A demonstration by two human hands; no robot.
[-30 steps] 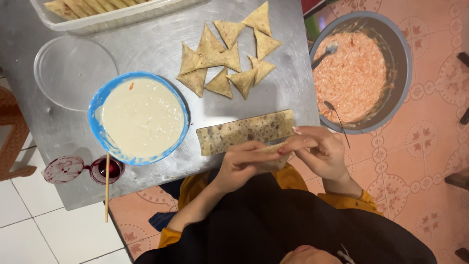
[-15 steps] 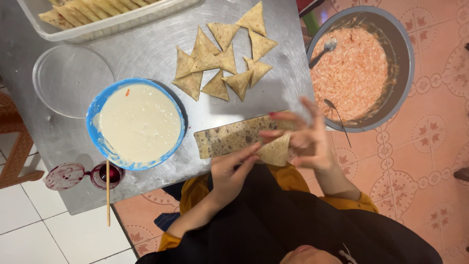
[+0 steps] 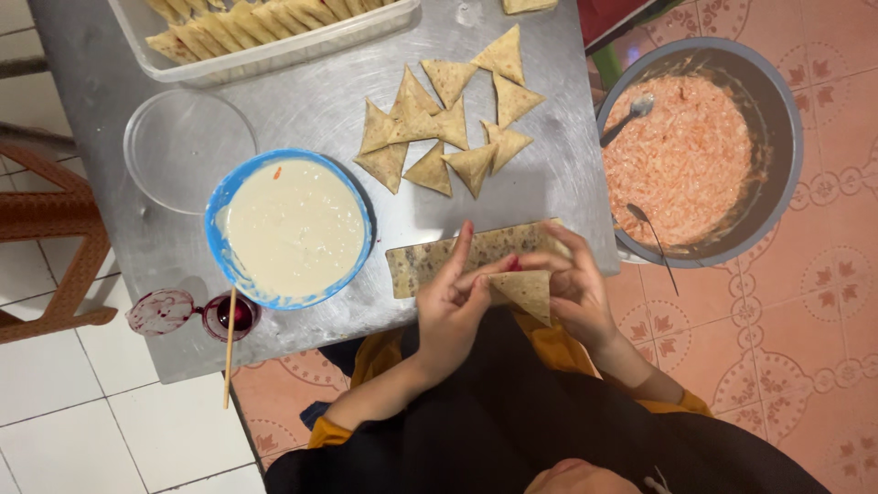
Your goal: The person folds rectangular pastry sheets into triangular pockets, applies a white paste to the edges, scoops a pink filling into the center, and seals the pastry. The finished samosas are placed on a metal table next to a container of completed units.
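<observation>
My left hand (image 3: 455, 297) and my right hand (image 3: 574, 285) meet at the table's near edge, both gripping a speckled pastry sheet folded into a triangular pocket (image 3: 525, 291). Just beyond my fingers a flat strip of pastry wrappers (image 3: 422, 263) lies on the metal table (image 3: 311, 101). A blue bowl of pale batter (image 3: 293, 229) stands left of my left hand. Several folded triangles (image 3: 439, 128) lie in a loose heap further back.
A large grey pot of orange-pink filling (image 3: 681, 155) with spoons in it stands at the right, off the table's corner. A clear plastic lid (image 3: 187, 146), a clear tray of folded pastries (image 3: 256, 37), a small red dish (image 3: 229, 316) and a wooden skewer (image 3: 229, 352) are at the left.
My hands have lifted the folded end of the pastry off the strip and brought it toward my body, shaping it into a triangular pocket held between both hands.
</observation>
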